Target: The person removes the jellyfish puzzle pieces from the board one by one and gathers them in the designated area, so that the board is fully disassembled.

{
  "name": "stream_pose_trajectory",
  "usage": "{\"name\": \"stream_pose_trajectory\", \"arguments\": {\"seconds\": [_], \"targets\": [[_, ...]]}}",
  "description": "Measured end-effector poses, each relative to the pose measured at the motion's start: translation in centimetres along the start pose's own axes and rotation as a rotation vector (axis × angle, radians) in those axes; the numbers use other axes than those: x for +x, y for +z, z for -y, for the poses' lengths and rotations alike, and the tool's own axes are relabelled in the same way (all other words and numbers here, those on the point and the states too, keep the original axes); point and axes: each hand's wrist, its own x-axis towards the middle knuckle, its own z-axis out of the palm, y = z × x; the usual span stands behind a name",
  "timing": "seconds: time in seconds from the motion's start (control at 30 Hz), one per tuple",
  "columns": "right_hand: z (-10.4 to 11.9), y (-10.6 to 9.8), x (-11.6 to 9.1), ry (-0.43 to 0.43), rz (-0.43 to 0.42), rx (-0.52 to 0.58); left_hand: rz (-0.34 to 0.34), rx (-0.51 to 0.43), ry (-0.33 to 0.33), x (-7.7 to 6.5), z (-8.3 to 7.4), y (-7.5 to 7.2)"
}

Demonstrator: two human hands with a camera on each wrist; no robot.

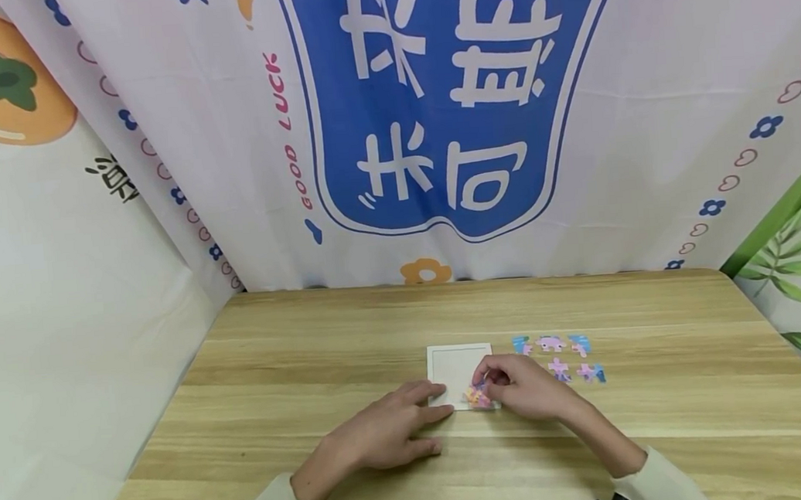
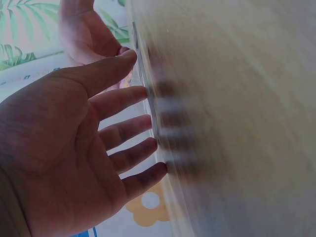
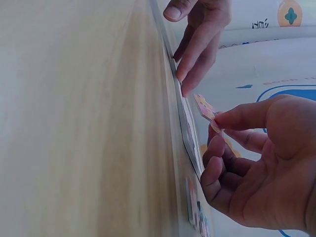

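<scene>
A white square puzzle tray [image 1: 450, 366] with a thin outlined border lies flat on the table. My left hand [image 1: 399, 428] rests at its lower left edge, fingers spread and fairly straight, fingertips on the edge. Over the tray's lower right corner, my right hand [image 1: 522, 387] pinches a jigsaw piece [image 1: 477, 396] in pink, yellow and purple between thumb and index finger. In the right wrist view, that hand [image 3: 261, 158] holds the piece [image 3: 203, 106] tilted, just above the tray [image 3: 187, 133]; its other fingers are curled.
Several loose jigsaw pieces [image 1: 550, 343] in pink and blue lie on the table right of the tray, partly behind the right hand. The wood-grain table [image 1: 297, 366] ends at a printed cloth [image 1: 267, 244] hanging along the back.
</scene>
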Motion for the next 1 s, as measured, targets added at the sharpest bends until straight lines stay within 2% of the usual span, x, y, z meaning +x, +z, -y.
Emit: {"name": "stream_pose_trajectory", "arguments": {"seconds": [0.13,0.43,0.73,1.0], "targets": [[-0.3,-0.5,-0.5,0.013,-0.002,-0.01,0.003,0.001,0.002,0.0,0.0,-0.1],[-1.2,-1.7,-2.0,0.031,0.008,0.06,0.011,-0.008,-0.004,0.0,-0.1,-0.3],[-2.1,-3.0,-3.5,0.032,-0.02,0.026,0.016,-0.029,-0.014,0.0,-0.2,-0.3],[-3.2,-3.8,-4.9,0.039,-0.02,0.047,0.02,-0.041,-0.018,-0.1,-0.2,-0.4]]}}
